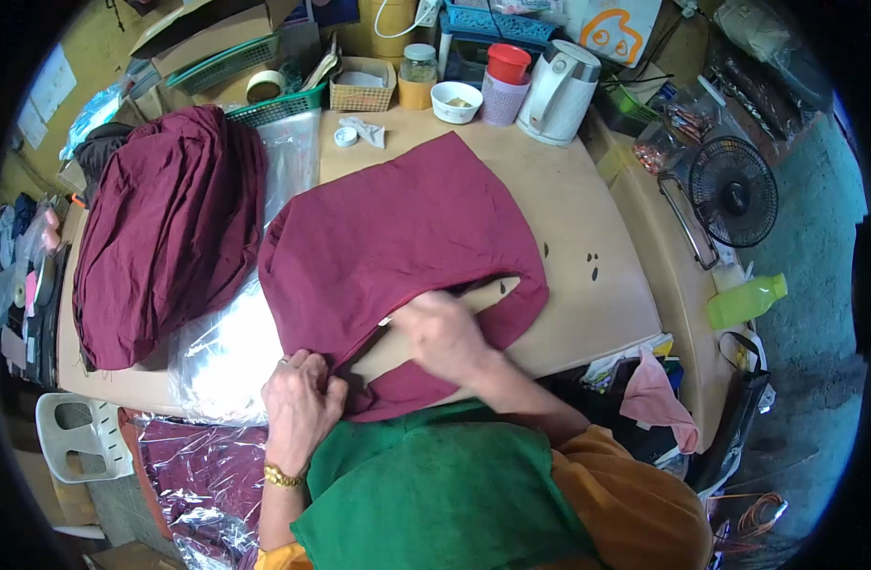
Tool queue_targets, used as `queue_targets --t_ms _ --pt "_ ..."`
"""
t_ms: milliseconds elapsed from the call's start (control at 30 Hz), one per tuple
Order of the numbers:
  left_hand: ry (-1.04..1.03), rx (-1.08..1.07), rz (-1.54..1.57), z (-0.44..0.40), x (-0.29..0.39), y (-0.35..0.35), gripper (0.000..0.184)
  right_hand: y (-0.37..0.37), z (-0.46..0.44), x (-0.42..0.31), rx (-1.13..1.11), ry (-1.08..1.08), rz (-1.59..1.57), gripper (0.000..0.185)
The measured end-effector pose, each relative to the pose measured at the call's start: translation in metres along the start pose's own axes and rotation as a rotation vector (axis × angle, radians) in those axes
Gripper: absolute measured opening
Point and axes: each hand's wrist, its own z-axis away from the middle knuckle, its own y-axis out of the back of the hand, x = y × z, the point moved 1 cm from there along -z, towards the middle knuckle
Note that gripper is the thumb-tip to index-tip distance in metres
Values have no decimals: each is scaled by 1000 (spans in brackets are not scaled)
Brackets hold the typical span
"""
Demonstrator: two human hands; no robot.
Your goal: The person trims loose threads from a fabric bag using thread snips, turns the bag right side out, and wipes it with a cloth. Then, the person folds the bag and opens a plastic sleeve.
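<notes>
A maroon cloth piece (388,223) lies spread on the tan table (597,228), with an opening on the side near me. My left hand (304,391), with a gold bracelet at the wrist, is closed on the cloth's lower left edge. Over the opening is my right hand (437,332), blurred by motion, at the cloth's inner edge near a small white spot. Its fingers are too smeared to tell what they hold, if anything.
A maroon cloth pile (164,228) and clear plastic sheets (212,366) are at the left. Along the back stand a basket (362,85), a jar (417,76), a white bowl (456,103) and a kettle (559,93). A fan (733,191) and a green bottle (747,302) are at the right.
</notes>
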Motion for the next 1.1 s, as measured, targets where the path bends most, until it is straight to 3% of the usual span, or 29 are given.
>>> queue_targets --t_ms 167,267,367,500,600,633,733,767,800,867,900,933,967,1000,1033,1100 --pt "145 88 -11 13 -19 33 13 59 -10 23 249 -64 245 5" --pt "200 144 27 14 -22 42 12 68 -13 35 299 -127 204 6" --pt "234 113 10 10 -24 42 13 70 -15 38 189 -264 205 7" --pt "197 36 -106 6 -17 26 15 50 -12 26 78 -145 444 20" --pt "245 37 -68 12 -27 30 14 82 -7 40 192 -222 690 18" --pt "315 41 -39 12 -31 36 15 99 -6 57 268 -195 624 17" --pt "271 87 -4 11 -32 35 15 111 -4 56 296 -204 531 15" --pt "301 193 29 8 -41 31 10 110 0 65 187 -515 108 15" --pt "101 353 -190 0 -43 37 8 110 2 74 194 -515 108 15" --pt "88 540 -245 -14 -30 44 12 113 12 103 336 -609 -335 18" --pt "14 475 -19 -19 -14 42 14 116 18 122 275 -632 -207 25" --pt "85 324 351 -19 -8 21 18 108 26 136 277 -637 -205 25" --pt "-214 279 151 -25 10 9 19 98 31 152 124 -662 -99 28" --pt "-299 192 141 -31 31 -11 33 94 34 159 -28 -682 6 31" --pt "-355 171 38 -36 57 -29 51 92 26 147 -23 -681 5 31" --pt "-353 -18 117 -59 89 -57 67 78 -3 105 -178 -585 124 37"
